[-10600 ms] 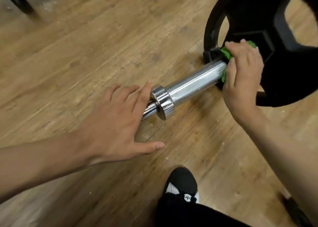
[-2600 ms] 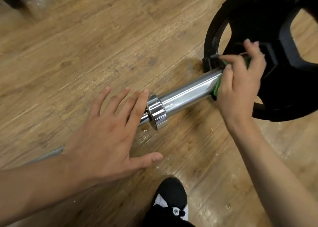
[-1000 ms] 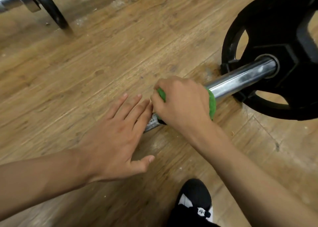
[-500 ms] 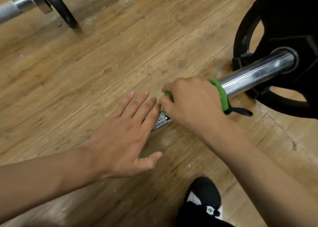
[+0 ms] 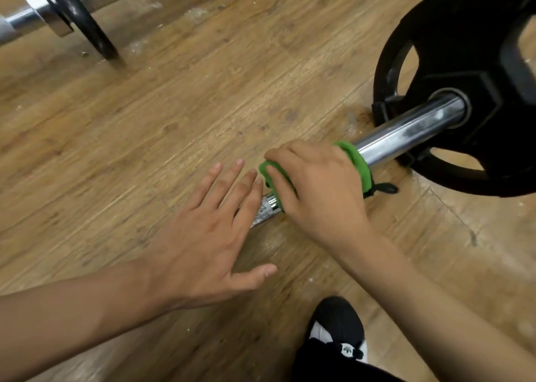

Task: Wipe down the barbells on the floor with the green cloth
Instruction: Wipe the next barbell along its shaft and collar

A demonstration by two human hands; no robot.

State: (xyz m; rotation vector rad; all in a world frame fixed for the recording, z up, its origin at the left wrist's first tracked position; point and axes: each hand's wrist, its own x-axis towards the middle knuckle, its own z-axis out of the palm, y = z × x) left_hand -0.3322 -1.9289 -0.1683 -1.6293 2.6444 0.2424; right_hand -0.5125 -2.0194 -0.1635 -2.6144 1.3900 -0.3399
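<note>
Wood-plank floor (image 5: 203,106) lies open between the barbell (image 5: 406,132), its black weight plate (image 5: 478,48) upright at the right, and a second barbell (image 5: 26,19) with a thin black plate (image 5: 84,25) in the far left corner. The right hand (image 5: 322,190) curls its fingers round the green cloth (image 5: 358,161), wrapped about the chrome sleeve where it meets the knurled shaft; the left hand (image 5: 208,236) lies just beside it over the shaft, fingers straight and slightly spread. A black shoe (image 5: 339,320) at the near edge bears a white emblem too small to read.
</note>
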